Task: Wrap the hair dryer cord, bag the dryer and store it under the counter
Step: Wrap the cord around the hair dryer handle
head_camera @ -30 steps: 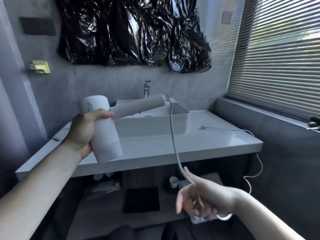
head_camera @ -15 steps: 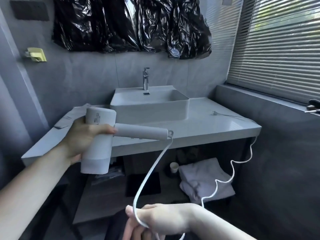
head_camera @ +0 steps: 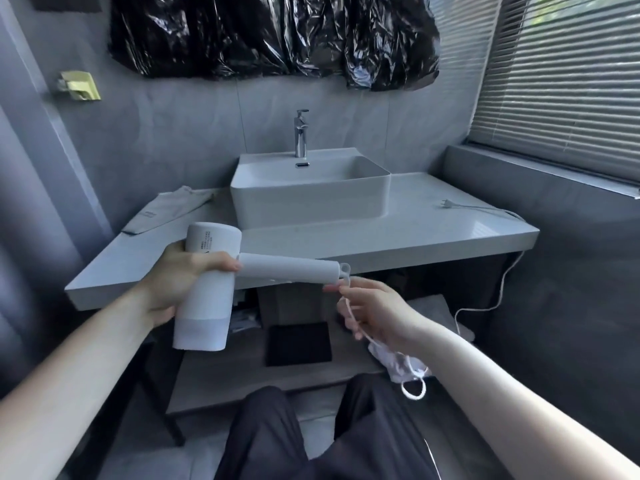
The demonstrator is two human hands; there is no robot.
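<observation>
The right hand (head_camera: 375, 313) covers part of the white cord (head_camera: 414, 379), so how the cord runs through the palm is hard to make out; only a short stretch shows at the fingers and a small loop hangs below the wrist. Further on, the cord climbs the dark space beside the counter (head_camera: 450, 237) and ends at the plug (head_camera: 446, 203), which lies flat on the counter's right side. The shelf under the counter is dim, and what sits there beyond a black mat (head_camera: 298, 342) and crumpled white cloth (head_camera: 398, 363) cannot be told.

The left hand (head_camera: 180, 282) is wrapped closed around the barrel of the white hair dryer (head_camera: 207, 289), thumb on top, forearm reaching in from the lower left. The barrel stands nearly upright in front of the counter edge, and the handle points right, roughly level. The right hand is curled loosely just beside the handle's tip, fingertips pinching the cord where it leaves the handle. A grey fabric pouch (head_camera: 166, 213) lies on the counter left of the basin (head_camera: 308, 199).
</observation>
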